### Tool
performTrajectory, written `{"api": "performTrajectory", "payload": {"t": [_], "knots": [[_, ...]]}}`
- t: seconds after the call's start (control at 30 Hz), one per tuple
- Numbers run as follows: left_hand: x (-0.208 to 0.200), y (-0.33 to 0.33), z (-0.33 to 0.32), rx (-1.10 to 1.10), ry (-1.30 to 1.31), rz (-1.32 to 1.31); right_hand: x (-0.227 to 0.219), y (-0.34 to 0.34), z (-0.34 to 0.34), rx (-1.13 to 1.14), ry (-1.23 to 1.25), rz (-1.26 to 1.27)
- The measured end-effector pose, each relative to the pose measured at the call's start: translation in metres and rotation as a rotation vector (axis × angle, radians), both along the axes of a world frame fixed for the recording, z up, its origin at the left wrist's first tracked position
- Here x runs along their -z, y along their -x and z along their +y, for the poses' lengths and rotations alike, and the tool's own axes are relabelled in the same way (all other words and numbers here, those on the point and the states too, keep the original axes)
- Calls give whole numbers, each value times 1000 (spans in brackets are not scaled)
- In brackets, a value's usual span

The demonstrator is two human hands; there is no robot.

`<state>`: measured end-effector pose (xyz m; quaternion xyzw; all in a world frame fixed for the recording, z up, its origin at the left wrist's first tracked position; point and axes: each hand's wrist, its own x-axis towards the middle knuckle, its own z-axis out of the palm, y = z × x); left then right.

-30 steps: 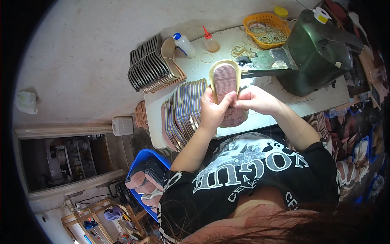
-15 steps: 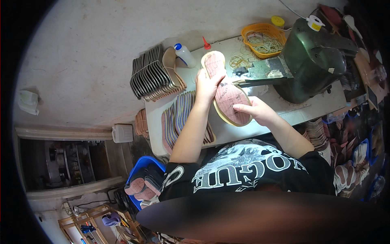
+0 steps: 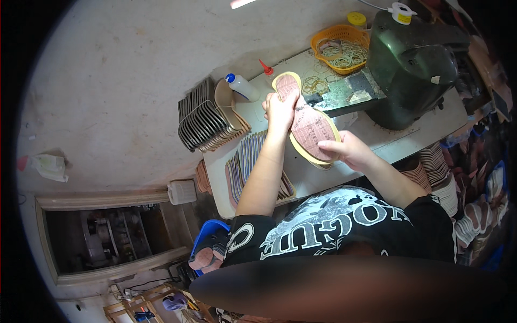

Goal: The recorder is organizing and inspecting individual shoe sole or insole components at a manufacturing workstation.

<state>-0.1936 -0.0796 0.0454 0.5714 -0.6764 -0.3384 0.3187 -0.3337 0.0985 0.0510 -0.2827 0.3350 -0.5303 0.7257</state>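
Both hands hold up one shoe sole (image 3: 311, 129), pinkish-brown with a yellowish edge and dark marks on its face. My left hand (image 3: 281, 111) is closed round its narrow waist, thumb across the face. My right hand (image 3: 349, 151) grips the wide lower end, thumb flat on the face and the other fingers hidden behind. The sole is tilted, narrower end up and to the left, in front of the metal arm of a dark green machine (image 3: 404, 70). Beneath my left forearm stands a row of striped soles (image 3: 247, 161) on the white table (image 3: 215, 185).
A bundle of dark-edged soles (image 3: 199, 121) stands at the table's left by the wall. Behind are a white bottle with blue cap (image 3: 243, 88), a red-tipped bottle (image 3: 267, 70) and an orange basket (image 3: 318, 51) of rubber bands. A blue bin (image 3: 207, 231) sits lower left.
The whole view has shifted and turned slightly. Both hands keep their hold on the sole, which is tilted a little differently, its lower edge showing more thickness.
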Motion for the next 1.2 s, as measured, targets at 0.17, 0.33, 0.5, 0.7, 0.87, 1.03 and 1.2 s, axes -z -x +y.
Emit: {"api": "performTrajectory", "payload": {"t": [0.17,0.33,0.5,0.7,0.87,1.03,1.2], "knots": [[7,-4,-19,72,-175,92,1,-14,10,-55,-106,-46],[3,-13,-35,62,37,-104,-2,-32,-1,57,-120,-80],[-36,-14,-41,621,294,-209,-13,-36,-16,107,-112,-82],[-75,-16,-61,1026,-125,-561,-11,-41,-40,142,-124,-122],[-81,-18,-70,1056,-53,-688,-15,-42,-48,219,-145,-154],[-82,-23,-68,1006,-133,-620,-15,-40,-54,198,-178,-183],[-88,-33,-46,768,-223,-579,-21,-35,-52,193,-141,-164]]}}
